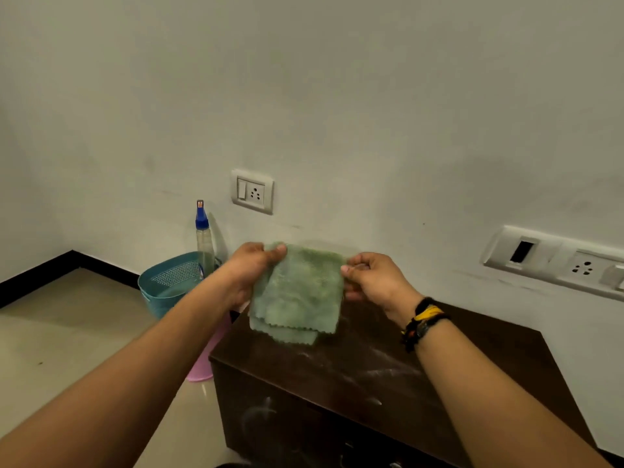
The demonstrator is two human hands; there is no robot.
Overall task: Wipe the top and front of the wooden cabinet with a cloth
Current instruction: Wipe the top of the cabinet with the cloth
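Note:
A dark brown wooden cabinet (378,376) stands low against the wall, its top streaked with pale dust. Above its far left corner hangs a folded green cloth (299,292) with a zigzag lower edge, held up in the air. My left hand (251,268) pinches the cloth's upper left corner and my right hand (371,278) pinches its upper right corner. The cloth does not touch the cabinet. My right wrist wears black and yellow bands.
A teal plastic basket (169,282) sits on the tiled floor left of the cabinet, with a blue-capped spray bottle (203,238) standing in it. A pink object (207,359) leans beside the cabinet. Wall sockets (252,191) and a switch panel (553,261) are mounted behind.

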